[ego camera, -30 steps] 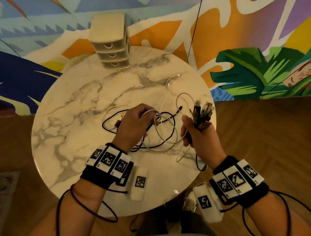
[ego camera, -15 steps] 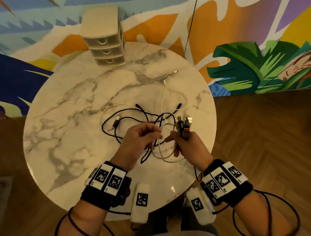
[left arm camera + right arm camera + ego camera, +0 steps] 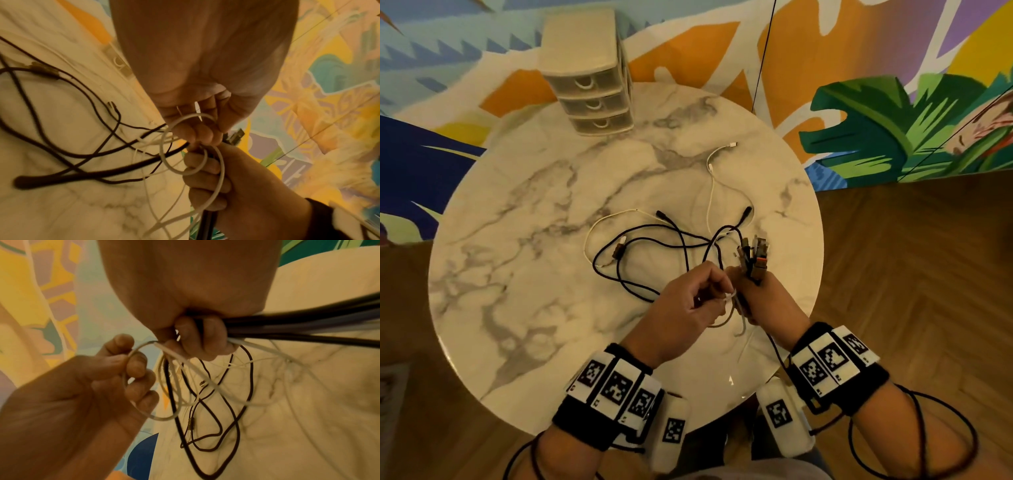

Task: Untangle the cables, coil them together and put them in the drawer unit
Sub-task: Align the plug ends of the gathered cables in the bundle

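Observation:
Black cables [image 3: 654,246] and thin white cables [image 3: 710,192] lie tangled on the round marble table [image 3: 534,240]. My right hand [image 3: 756,298] grips a bundle of cable ends, and their plugs [image 3: 753,253] stick up out of the fist. My left hand [image 3: 717,289] is right beside it and pinches a loop of white cable [image 3: 170,162]. In the right wrist view the right hand [image 3: 195,337] clamps dark cable strands [image 3: 308,327], and the left hand [image 3: 127,369] holds the white loop [image 3: 133,353]. The cream drawer unit [image 3: 589,75] stands at the table's far edge with all drawers closed.
A painted mural wall rises right behind the table. Wooden floor [image 3: 911,274] lies to the right. Loose white cable ends [image 3: 732,145] reach toward the back of the table. A thin black line [image 3: 763,54] hangs in front of the wall.
My two hands have come together: the left hand carried the white loop over to the right hand, and both moved nearer the table's front edge. The cables on the table shifted slightly.

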`<action>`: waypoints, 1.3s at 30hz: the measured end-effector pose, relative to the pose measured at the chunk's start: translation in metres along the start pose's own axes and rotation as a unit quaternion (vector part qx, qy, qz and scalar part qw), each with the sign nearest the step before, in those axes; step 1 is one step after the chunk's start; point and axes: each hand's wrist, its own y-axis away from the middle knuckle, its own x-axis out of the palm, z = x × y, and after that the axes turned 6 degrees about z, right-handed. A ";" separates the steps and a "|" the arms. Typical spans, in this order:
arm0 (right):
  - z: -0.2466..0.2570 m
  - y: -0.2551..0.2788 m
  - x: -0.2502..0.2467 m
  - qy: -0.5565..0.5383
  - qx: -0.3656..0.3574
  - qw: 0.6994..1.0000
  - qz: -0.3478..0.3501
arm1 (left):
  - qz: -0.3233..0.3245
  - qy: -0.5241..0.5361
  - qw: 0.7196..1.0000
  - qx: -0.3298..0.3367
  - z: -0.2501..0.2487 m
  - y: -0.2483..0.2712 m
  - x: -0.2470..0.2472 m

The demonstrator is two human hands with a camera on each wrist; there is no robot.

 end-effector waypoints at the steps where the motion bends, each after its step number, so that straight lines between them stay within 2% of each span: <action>1: 0.000 0.001 0.000 0.005 0.002 1.000 -0.005 | 0.006 0.013 1.000 -0.015 0.003 0.000 -0.001; 4: -0.002 0.004 -0.002 0.018 -0.006 1.000 -0.015 | 0.022 0.029 0.997 -0.063 0.011 -0.001 -0.001; 9: -0.010 0.009 0.000 0.035 -0.001 0.999 0.008 | -0.012 -0.067 0.987 -0.147 0.020 -0.013 -0.003; 10: -0.012 0.009 0.000 0.044 -0.001 0.999 0.012 | -0.037 -0.059 0.983 -0.172 0.024 -0.017 -0.005; 12: -0.015 0.012 0.000 0.040 -0.004 0.999 0.006 | -0.123 0.028 0.967 -0.221 0.028 -0.026 -0.016; 14: -0.014 0.016 -0.003 0.003 -0.008 1.000 -0.021 | -0.189 0.045 0.957 -0.215 0.027 -0.031 -0.025; 16: -0.011 0.020 -0.006 -0.027 -0.015 0.999 -0.039 | -0.206 -0.065 0.968 -0.131 0.018 -0.028 -0.023; 17: -0.009 0.021 -0.007 -0.033 -0.020 0.998 -0.039 | -0.196 -0.139 0.969 -0.065 0.009 -0.025 -0.017; 19: -0.008 0.021 -0.006 -0.017 -0.036 0.999 -0.031 | -0.122 -0.264 0.956 0.033 -0.008 -0.021 -0.004; 21: -0.007 0.023 -0.006 0.014 -0.046 0.999 -0.023 | -0.043 -0.353 0.934 0.029 -0.016 -0.027 0.004; 23: -0.006 0.025 -0.008 0.021 -0.048 0.998 -0.021 | -0.022 -0.429 0.903 0.018 -0.018 -0.033 0.004; 24: -0.006 0.026 -0.009 0.019 -0.049 0.998 -0.022 | -0.022 -0.449 0.892 0.042 -0.017 -0.034 0.004; 27: -0.006 0.029 -0.016 0.007 -0.048 0.998 -0.026 | -0.010 -0.422 0.903 0.082 -0.016 -0.034 0.008; 32: -0.007 0.037 -0.015 -0.002 -0.069 0.998 0.006 | -0.022 -0.407 0.913 -0.003 0.010 -0.044 0.007; 35: -0.016 0.034 -0.018 -0.017 -0.045 0.999 -0.021 | -0.019 -0.398 0.915 -0.063 0.018 -0.049 0.001; 37: -0.021 0.031 -0.021 -0.026 -0.023 0.998 -0.050 | -0.031 -0.359 0.932 -0.052 0.016 -0.048 -0.002; 39: -0.022 0.032 -0.023 -0.046 -0.017 0.998 -0.051 | -0.026 -0.327 0.943 -0.050 0.006 -0.044 0.000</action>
